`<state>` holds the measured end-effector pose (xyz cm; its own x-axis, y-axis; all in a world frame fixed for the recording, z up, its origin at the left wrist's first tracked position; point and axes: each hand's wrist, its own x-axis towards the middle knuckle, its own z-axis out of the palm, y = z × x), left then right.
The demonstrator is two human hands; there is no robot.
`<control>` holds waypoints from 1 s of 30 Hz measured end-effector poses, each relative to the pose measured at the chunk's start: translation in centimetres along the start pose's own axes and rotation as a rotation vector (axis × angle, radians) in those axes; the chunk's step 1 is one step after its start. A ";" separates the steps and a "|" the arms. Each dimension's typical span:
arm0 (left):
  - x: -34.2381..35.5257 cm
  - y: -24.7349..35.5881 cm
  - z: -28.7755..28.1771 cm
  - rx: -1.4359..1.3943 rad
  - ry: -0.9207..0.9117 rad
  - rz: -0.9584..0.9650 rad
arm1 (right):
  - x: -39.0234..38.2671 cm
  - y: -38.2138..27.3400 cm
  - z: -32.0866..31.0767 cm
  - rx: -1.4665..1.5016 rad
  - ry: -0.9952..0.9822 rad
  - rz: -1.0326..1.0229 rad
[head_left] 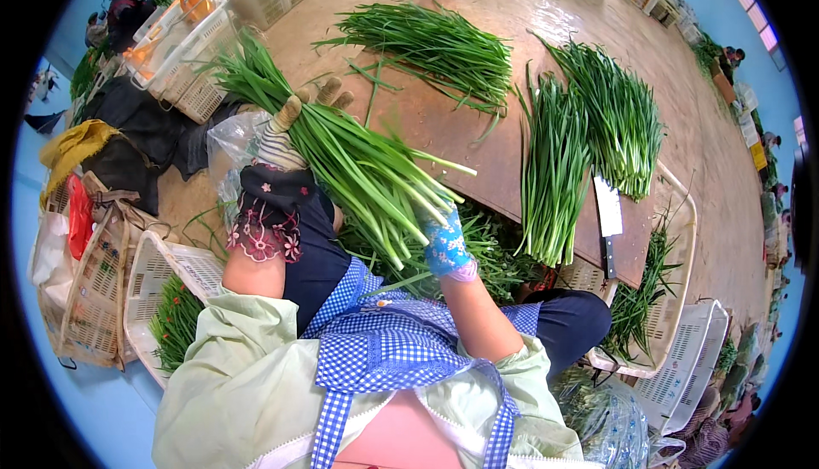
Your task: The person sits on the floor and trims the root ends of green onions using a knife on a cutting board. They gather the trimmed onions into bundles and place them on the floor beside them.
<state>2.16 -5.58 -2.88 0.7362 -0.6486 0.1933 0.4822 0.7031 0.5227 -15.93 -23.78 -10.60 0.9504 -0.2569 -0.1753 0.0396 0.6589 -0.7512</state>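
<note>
A long bunch of garlic chives [341, 153] lies slantwise across my lap, leaf tips at the far left and pale stem ends toward the right. My left hand [286, 132], in a striped glove with tan fingertips, is closed around its leafy middle. At the stem ends, my right hand [442, 228] is closed on the bunch; a blue floral cuff covers the wrist and the stems partly hide the fingers. More chive bunches lie on the brown board ahead, one at the far middle [435, 51] and two at the right [554, 170] [616, 119].
A knife with a black handle [608, 213] rests on the board [486, 158] beside the right bunches. Loose greens [495, 256] lie under my hands. White crates stand at the left [183, 256], far left [183, 64] and right [682, 298]. A person [128, 8] is at the far left.
</note>
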 end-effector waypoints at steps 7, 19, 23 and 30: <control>-0.1 2.1 -1.8 0.046 -0.012 0.218 | -3.3 -3.3 -2.8 -0.107 0.169 0.049; 0.6 2.1 -1.8 0.049 -0.017 0.224 | -1.8 -7.5 3.4 -0.642 -0.162 0.187; 0.8 1.4 -1.1 0.031 -0.089 0.182 | -0.9 -3.9 2.9 -0.307 -0.102 0.118; 0.0 2.0 0.1 0.059 -0.198 0.199 | -2.1 -2.8 2.1 -0.664 0.075 0.033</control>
<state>3.08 -4.18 -1.80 0.7038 -0.5476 0.4526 0.3046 0.8081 0.5041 -17.45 -23.63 -6.80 0.9230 -0.3080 -0.2308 -0.2103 0.0985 -0.9727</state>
